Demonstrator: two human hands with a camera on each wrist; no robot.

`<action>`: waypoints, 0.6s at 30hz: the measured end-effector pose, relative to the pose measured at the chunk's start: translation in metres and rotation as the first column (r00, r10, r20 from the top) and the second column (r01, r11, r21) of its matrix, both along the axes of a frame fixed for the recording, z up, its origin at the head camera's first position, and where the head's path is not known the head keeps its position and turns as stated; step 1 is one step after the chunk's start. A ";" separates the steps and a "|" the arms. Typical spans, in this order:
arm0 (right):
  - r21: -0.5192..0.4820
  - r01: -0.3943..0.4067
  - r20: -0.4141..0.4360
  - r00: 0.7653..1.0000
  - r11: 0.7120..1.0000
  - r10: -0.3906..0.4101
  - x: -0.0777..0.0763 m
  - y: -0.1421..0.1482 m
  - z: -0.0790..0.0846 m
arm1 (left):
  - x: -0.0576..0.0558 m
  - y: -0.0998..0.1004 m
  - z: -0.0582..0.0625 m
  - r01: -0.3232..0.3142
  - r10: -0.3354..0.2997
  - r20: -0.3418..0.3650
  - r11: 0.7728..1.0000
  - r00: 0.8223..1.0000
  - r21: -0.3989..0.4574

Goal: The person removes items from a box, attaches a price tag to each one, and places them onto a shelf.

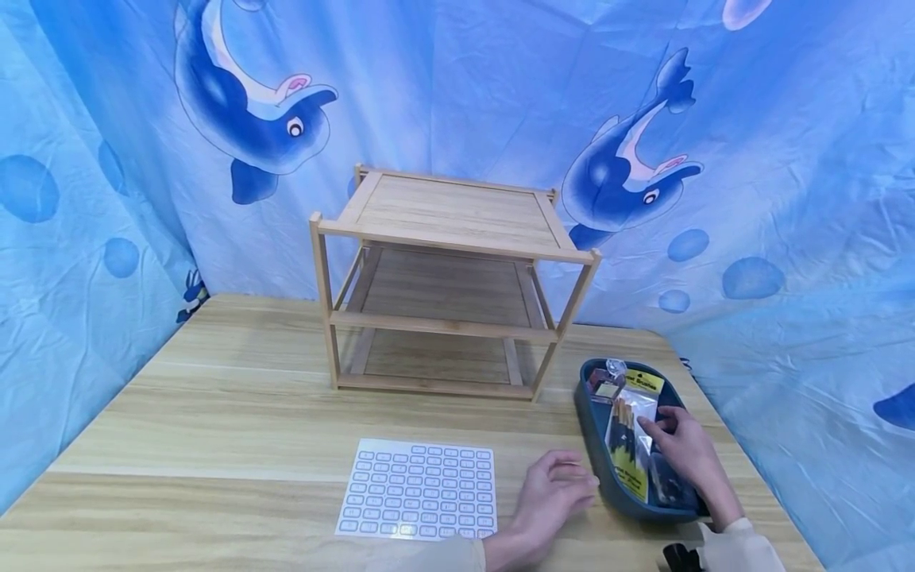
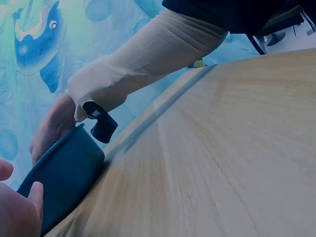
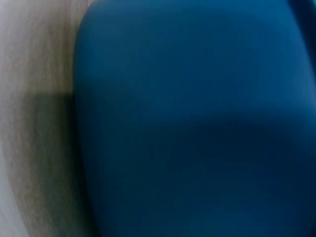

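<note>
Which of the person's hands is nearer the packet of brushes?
Right. The right hand is over the tub, at the packet; the left hand is outside, beside the tub.

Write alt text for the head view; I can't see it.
A person's right hand reaches into a dark teal basket holding a brush packet and a small bottle, with the left hand close beside it. Left of the hands, a white printed sheet lies on a wooden table, with a wooden rack behind and a blue dolphin-print curtain.
</note>
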State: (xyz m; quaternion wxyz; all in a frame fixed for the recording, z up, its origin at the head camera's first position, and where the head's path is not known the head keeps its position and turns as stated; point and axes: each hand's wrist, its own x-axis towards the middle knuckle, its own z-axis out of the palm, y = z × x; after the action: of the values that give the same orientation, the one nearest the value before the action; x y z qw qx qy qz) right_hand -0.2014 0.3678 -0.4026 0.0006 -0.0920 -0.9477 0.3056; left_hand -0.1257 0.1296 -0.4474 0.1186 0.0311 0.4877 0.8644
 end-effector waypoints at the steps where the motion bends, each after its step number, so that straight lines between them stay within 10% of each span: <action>1: 0.001 -0.004 0.000 1.000 1.000 0.004 0.000 0.000 -0.001 | 0.000 0.002 -0.001 -0.005 0.005 -0.002 1.000 1.000 0.002; 18: 0.032 -0.018 0.045 0.999 0.999 0.016 -0.009 0.000 -0.005 | -0.001 0.025 0.002 -0.044 0.045 0.046 0.999 0.998 -0.021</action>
State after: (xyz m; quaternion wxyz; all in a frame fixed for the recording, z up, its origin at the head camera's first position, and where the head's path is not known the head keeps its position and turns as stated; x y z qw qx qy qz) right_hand -0.2100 0.3676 -0.4077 -0.0219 -0.0907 -0.9530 0.2882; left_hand -0.1271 0.1545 -0.4457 0.1108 -0.0010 0.4939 0.8625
